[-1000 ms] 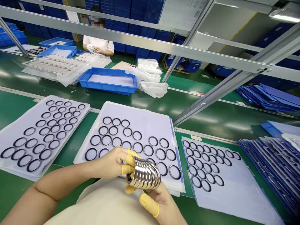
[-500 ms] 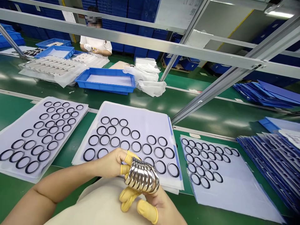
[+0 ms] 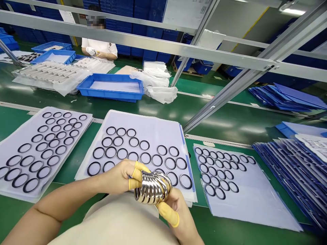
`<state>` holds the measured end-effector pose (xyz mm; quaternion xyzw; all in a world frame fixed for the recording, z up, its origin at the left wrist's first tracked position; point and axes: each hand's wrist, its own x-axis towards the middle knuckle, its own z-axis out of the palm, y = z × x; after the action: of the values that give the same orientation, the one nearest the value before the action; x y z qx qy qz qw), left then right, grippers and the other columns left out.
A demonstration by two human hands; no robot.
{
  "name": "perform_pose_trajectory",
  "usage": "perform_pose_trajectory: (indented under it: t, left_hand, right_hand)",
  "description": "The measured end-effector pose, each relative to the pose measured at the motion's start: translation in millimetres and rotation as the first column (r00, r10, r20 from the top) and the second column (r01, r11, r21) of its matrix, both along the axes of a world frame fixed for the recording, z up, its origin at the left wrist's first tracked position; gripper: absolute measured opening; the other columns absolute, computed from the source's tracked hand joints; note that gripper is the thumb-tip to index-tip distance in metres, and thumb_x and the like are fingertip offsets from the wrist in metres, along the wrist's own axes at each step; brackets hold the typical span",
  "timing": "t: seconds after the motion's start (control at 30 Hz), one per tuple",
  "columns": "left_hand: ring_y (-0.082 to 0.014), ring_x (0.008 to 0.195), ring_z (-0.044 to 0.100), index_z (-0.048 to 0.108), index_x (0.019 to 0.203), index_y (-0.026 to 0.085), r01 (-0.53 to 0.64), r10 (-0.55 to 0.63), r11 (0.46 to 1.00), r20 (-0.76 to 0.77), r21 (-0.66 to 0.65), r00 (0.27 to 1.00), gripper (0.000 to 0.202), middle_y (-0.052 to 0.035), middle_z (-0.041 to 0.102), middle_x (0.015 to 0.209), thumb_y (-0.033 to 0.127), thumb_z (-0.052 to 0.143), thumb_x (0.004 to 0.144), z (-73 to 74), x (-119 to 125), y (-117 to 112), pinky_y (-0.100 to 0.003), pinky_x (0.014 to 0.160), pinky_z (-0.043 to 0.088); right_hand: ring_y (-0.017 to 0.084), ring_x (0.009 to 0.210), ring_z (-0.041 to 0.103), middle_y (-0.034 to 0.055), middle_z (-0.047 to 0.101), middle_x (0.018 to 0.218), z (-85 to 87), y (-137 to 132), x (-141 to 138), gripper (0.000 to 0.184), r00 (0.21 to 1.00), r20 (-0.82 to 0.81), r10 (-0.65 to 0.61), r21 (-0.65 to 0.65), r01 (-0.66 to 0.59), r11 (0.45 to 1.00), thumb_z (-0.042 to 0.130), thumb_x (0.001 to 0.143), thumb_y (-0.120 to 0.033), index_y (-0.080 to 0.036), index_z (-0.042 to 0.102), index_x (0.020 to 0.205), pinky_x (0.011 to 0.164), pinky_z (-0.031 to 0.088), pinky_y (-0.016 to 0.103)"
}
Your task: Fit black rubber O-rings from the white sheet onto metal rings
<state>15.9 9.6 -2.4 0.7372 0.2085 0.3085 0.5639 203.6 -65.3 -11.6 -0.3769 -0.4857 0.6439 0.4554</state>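
A stack of several shiny metal rings [image 3: 153, 189] is held between my two hands, low in front of my body. My left hand [image 3: 126, 175], with yellow finger cots, grips the left end of the stack. At the right end, my right hand [image 3: 173, 207] closes on the same rings, its yellow-covered thumb below them; its other fingers are mostly hidden. Just beyond, black-edged rings [image 3: 145, 158] lie in rows on the middle white sheet [image 3: 153, 126]. The stack and my hands cover part of the nearest row.
More rings lie on the left sheet [image 3: 15, 136] and the right sheet [image 3: 255, 197]. A blue tray [image 3: 109, 94] stands across the bench. Blue sheets [image 3: 288, 177] are stacked at right. A metal post [image 3: 219, 95] slants up from the bench. A person [image 3: 99, 47] works opposite.
My right hand has come up and closed round the right end of the ring stack; its fingers were spread below before. The rings have tilted and fanned out. The view has shifted slightly.
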Motion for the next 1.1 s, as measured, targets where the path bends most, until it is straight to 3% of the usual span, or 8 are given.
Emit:
perform_pose_trajectory:
  t: [0.17,0.3,0.43,0.57,0.67,0.8,1.0,1.1]
  left_hand:
    - [-0.0145,0.078,0.063,0.07,0.07,0.014,-0.003,0.003,1.0,-0.012,-0.007,1.0,0.028,-0.0084,0.068,0.085,0.03,0.057,0.088,-4.1,-1.3,0.6,-0.023,0.073,0.052]
    - [-0.0141,0.078,0.063,0.07,0.071,0.014,-0.016,0.021,0.997,-0.059,0.074,0.998,0.03,-0.0084,0.068,0.085,0.03,0.054,0.09,-2.2,-0.6,0.0,-0.022,0.073,0.051]
    - [-0.0142,0.077,0.062,0.072,0.076,0.016,-0.007,0.037,0.976,-0.132,0.217,0.991,0.03,-0.008,0.068,0.083,0.025,0.048,0.092,-0.5,2.0,-4.4,-0.024,0.074,0.052]
    - [-0.0147,0.078,0.062,0.073,0.083,0.018,-0.003,0.067,0.931,-0.164,0.366,0.984,0.03,-0.007,0.07,0.084,0.02,0.044,0.093,-2.3,3.0,-9.7,-0.037,0.1,0.044]
    - [-0.0132,0.077,0.063,0.073,0.08,0.018,-0.011,0.047,0.971,-0.146,0.24,0.988,0.03,-0.0048,0.07,0.081,0.024,0.047,0.093,-2.9,2.8,-9.9,-0.037,0.106,0.04]
    - [-0.0124,0.075,0.063,0.073,0.071,0.016,-0.022,0.023,1.0,-0.05,0.013,0.998,0.029,-0.0029,0.068,0.073,0.03,0.055,0.09,-3.7,2.6,-7.1,-0.036,0.106,0.038]
    - [-0.0174,0.083,0.064,0.072,0.069,0.015,0.016,-0.013,0.991,0.02,-0.131,1.0,0.027,-0.0066,0.068,0.078,0.033,0.061,0.086,-7.0,4.2,-9.5,-0.034,0.096,0.046]
    - [-0.018,0.083,0.064,0.072,0.068,0.015,0.021,-0.019,0.992,0.015,-0.127,1.0,0.029,-0.0071,0.068,0.078,0.035,0.061,0.086,-6.6,3.4,-10.3,-0.034,0.092,0.048]
  right_hand:
    - [0.012,0.052,0.037,-0.0019,0.05,0.069,2.2,-5.3,-0.3,0.041,0.965,-0.111,-0.236,-0.128,0.222,0.967,0.074,0.071,-0.05,-0.026,0.066,0.104,0.051,0.04,0.025]
    - [0.007,0.044,0.032,-0.0056,0.049,0.065,7.7,-9.5,-0.8,0.06,0.968,-0.133,-0.212,-0.25,0.174,0.952,0.078,0.069,-0.044,-0.029,0.054,0.123,0.041,0.033,0.02]
    - [0.007,0.044,0.028,-0.0047,0.046,0.061,9.4,-3.5,0.5,0.032,0.977,-0.013,-0.212,-0.215,0.204,0.955,0.077,0.072,-0.039,-0.021,0.064,0.096,0.035,0.027,0.019]
    - [0.007,0.047,0.033,-0.0045,0.045,0.059,3.7,3.3,2.8,0.027,0.969,0.012,-0.248,-0.169,0.246,0.954,0.074,0.075,-0.041,-0.019,0.058,0.071,0.035,0.028,0.017]
    - [0.006,0.042,0.034,-0.0058,0.046,0.058,-2.0,-1.4,4.6,0.025,0.987,-0.035,-0.158,-0.169,0.15,0.974,0.073,0.076,-0.04,-0.019,0.059,0.076,0.035,0.029,0.018]
    - [0.008,0.046,0.044,-0.0041,0.053,0.064,-4.1,-13.2,4.4,0.024,0.992,-0.121,-0.028,-0.122,0.013,0.992,0.073,0.077,-0.037,-0.021,0.063,0.091,0.044,0.041,0.022]
    - [0.013,0.062,0.048,-0.0001,0.057,0.076,3.7,-17.6,5.5,0.023,0.987,-0.135,-0.083,-0.041,0.078,0.996,0.072,0.077,-0.037,-0.026,0.068,0.097,0.056,0.045,0.025]
    - [0.012,0.055,0.045,-0.0011,0.056,0.068,3.7,-18.4,10.0,0.017,0.995,-0.069,-0.075,0.029,0.077,0.997,0.067,0.082,-0.039,-0.025,0.069,0.091,0.052,0.041,0.024]
